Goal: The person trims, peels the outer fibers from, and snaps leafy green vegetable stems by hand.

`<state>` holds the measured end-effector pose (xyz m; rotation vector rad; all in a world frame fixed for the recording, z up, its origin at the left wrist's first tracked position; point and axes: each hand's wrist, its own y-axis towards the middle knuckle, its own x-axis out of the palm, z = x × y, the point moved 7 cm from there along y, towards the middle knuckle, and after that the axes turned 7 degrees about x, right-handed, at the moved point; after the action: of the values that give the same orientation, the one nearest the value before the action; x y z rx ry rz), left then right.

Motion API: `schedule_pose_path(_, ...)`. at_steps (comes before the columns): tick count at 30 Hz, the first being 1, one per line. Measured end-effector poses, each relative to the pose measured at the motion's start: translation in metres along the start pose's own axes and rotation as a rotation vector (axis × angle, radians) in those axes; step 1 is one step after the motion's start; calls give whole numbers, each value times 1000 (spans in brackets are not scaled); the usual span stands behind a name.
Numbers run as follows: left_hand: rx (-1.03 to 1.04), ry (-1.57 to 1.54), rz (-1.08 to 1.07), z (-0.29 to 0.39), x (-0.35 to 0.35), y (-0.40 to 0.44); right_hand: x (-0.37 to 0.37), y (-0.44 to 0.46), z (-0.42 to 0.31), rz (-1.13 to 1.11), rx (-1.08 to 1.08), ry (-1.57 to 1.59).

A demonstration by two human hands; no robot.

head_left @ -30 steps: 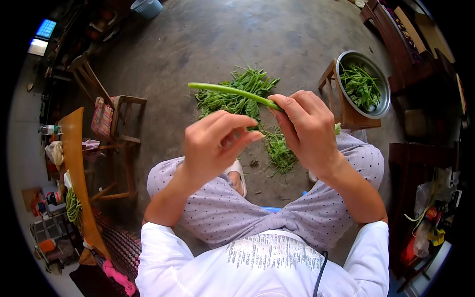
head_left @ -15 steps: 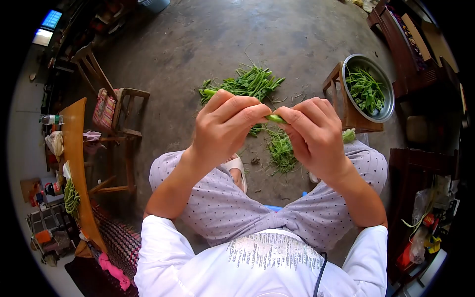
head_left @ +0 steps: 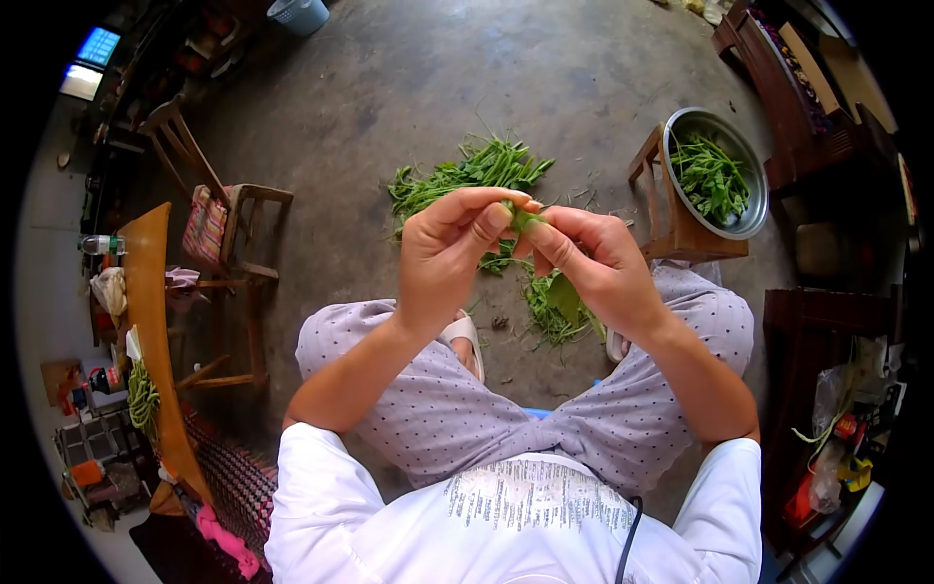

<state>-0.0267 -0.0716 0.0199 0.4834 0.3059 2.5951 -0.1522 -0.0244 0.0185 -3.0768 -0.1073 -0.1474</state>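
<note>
Fingertips of my left hand (head_left: 449,255) and my right hand (head_left: 595,261) meet over a small green stem piece (head_left: 523,218), and both pinch it. Most of the stem is hidden by the fingers. A green leaf (head_left: 562,295) shows just below my right hand. Beyond my hands a pile of leafy green stems (head_left: 472,175) lies on the floor. Between my feet is a smaller heap of thin green trimmings (head_left: 555,326), partly covered by the leaf.
A metal basin (head_left: 759,200) of greens rests on a wooden stool (head_left: 686,234) at the right. To the left are a wooden chair (head_left: 233,219) and a table (head_left: 146,292) with a bottle (head_left: 102,244). A blue basket (head_left: 299,15) is at the far left.
My left hand first closed on the stem, and both hands came together. The long stem no longer sticks out to the left; a leaf now shows below my right hand.
</note>
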Motion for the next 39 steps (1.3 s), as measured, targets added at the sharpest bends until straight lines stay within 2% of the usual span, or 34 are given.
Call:
schedule_pose_path(4,-89,-58,68,-7,-11,4,-4,0,1,56,23,-236)
schedule_pose_path(8,-115,-166,114,0,-21,10,-7,0,6,66,31,-275)
schedule_pose_path(12,121,-343,302,44,-86,33,-12,0,17,83,59,-295)
schedule_pose_path(14,343,-162,498,83,-121,38,-15,-1,20,97,46,-284)
schedule_pose_path(15,342,-164,499,89,-135,36,-18,-1,23,96,53,-281)
schedule_pose_path(17,490,1,708,108,-167,24,-19,-2,23,95,60,-280)
schedule_pose_path(18,490,-3,708,107,-165,22,-20,-2,19,120,3,-294)
schedule_pose_path(21,65,243,307,64,-102,23,-18,-3,10,159,-93,-334)
schedule_pose_path(22,18,494,181,48,-70,20,-16,-3,7,169,-132,-354)
schedule_pose_path(23,-45,463,24,31,-44,14,-13,-2,7,166,-130,-358)
schedule_pose_path(25,-106,422,-37,7,-16,3,-6,-3,0,204,-230,-441)
schedule_pose_path(29,-190,383,27,2,-11,4,7,-7,-4,239,-235,-520)
schedule_pose_path(31,-159,188,79,-2,-10,7,12,-10,-9,227,-301,-536)
schedule_pose_path(32,-159,187,80,-1,-12,7,9,-11,-16,262,-392,-587)
schedule_pose_path(36,-148,370,-29,10,-17,7,-21,-13,-23,418,-349,-527)
schedule_pose_path(37,-138,416,-89,11,-13,7,-23,-10,-28,419,-346,-527)
schedule_pose_path(39,-110,411,-110,10,-10,5,-16,-2,-35,253,-383,-528)
